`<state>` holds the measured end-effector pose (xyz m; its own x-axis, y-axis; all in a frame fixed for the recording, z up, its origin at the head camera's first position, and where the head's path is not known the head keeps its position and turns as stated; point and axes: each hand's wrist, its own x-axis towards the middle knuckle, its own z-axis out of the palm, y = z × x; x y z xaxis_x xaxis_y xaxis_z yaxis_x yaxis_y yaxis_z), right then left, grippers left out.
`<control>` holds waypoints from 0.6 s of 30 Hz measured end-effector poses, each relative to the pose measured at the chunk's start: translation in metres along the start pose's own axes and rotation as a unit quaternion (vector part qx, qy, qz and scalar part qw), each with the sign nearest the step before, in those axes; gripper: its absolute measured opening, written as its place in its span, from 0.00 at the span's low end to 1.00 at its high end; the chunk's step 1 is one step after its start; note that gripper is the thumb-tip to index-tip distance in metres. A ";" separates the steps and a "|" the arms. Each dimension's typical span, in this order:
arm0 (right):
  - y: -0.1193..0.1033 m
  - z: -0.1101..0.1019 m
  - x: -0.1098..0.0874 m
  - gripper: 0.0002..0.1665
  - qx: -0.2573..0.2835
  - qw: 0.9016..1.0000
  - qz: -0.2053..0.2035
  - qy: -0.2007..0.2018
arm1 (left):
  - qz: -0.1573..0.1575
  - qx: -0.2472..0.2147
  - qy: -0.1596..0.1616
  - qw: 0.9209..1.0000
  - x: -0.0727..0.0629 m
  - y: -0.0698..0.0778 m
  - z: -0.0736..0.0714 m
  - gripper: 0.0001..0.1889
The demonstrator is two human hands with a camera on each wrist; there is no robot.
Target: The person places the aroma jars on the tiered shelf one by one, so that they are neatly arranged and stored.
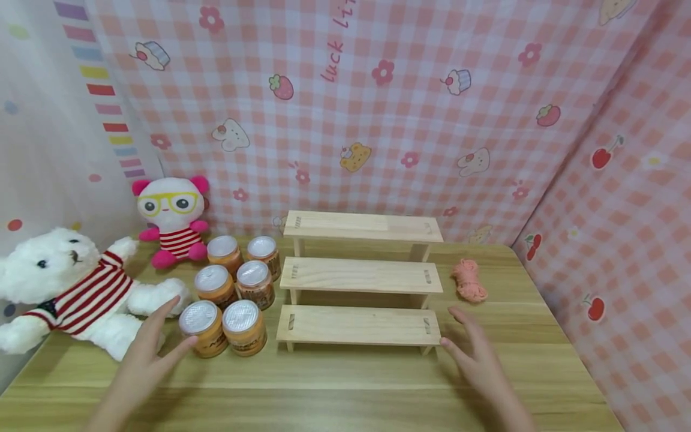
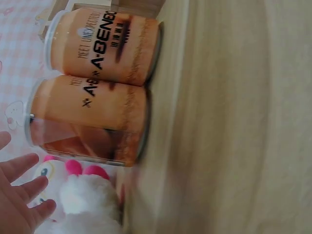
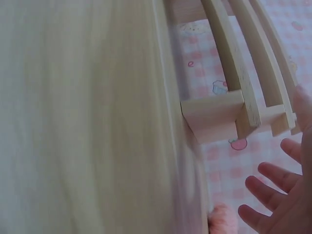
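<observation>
My left hand [image 1: 148, 354] hovers with spread fingers just left of the front-left orange can [image 1: 207, 347], its thumb close to the can's side; whether they touch I cannot tell. That can has a clear lid and stands against a second orange can [image 1: 249, 343]; several more are grouped behind. In the left wrist view, the fingers [image 2: 31, 187] are extended and hold nothing. A three-step wooden shelf [image 1: 358, 327] stands right of the cans. My right hand [image 1: 477, 363] is at the right end of its lowest step, fingers [image 3: 265, 194] spread, grasping nothing.
A white teddy bear [image 1: 97, 294] in a striped shirt leans at the left, partly behind my left hand. Behind the cans sits a pink-eared plush [image 1: 180, 240]. A pink yarn skein [image 1: 469, 281] lies right of the shelf on the wooden table [image 1: 345, 396]. Checked curtains [image 1: 410, 120] hang behind.
</observation>
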<state>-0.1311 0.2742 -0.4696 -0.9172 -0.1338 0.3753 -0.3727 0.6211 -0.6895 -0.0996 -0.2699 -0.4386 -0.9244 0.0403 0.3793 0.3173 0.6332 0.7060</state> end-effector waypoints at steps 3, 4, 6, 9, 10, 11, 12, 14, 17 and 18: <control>0.001 0.006 -0.002 0.33 0.014 1.000 0.011 -0.003 | -0.011 -0.005 0.003 1.000 -0.002 -0.003 0.006 0.41; 0.002 0.008 -0.003 0.33 0.018 1.000 0.014 -0.003 | -0.011 -0.007 0.004 1.000 -0.002 -0.004 0.007 0.41; 0.003 0.011 -0.004 0.33 0.027 0.999 0.018 -0.003 | -0.011 -0.012 0.006 1.000 -0.002 -0.007 0.011 0.41; 0.005 0.014 -0.005 0.32 0.052 0.998 0.026 -0.005 | -0.006 -0.021 0.012 1.000 -0.002 -0.009 0.017 0.41; 0.006 0.015 -0.006 0.32 0.061 0.998 0.029 -0.005 | -0.003 -0.024 0.014 1.000 -0.002 -0.009 0.019 0.41; 0.006 0.016 -0.006 0.32 0.069 0.997 0.031 -0.005 | -0.002 -0.029 0.015 0.999 -0.002 -0.009 0.021 0.41; 0.007 0.017 -0.006 0.32 0.077 0.996 0.034 -0.006 | -0.002 -0.034 0.016 0.999 -0.003 -0.010 0.023 0.42; 0.008 0.019 -0.007 0.31 0.089 0.995 0.034 -0.005 | -0.004 -0.044 0.021 0.999 -0.003 -0.011 0.027 0.42; 0.009 0.022 -0.006 0.30 0.102 0.994 0.032 -0.004 | -0.011 -0.057 0.032 0.998 -0.003 -0.012 0.031 0.43; 0.009 0.022 -0.006 0.30 0.107 0.994 0.031 -0.003 | -0.013 -0.060 0.035 0.997 -0.003 -0.012 0.032 0.43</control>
<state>-0.1320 0.2637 -0.4923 -0.9396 -0.1060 0.3253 -0.3371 0.4496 -0.8272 -0.1071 -0.2534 -0.4675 -0.9169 -0.0312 0.3979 0.3208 0.5355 0.7812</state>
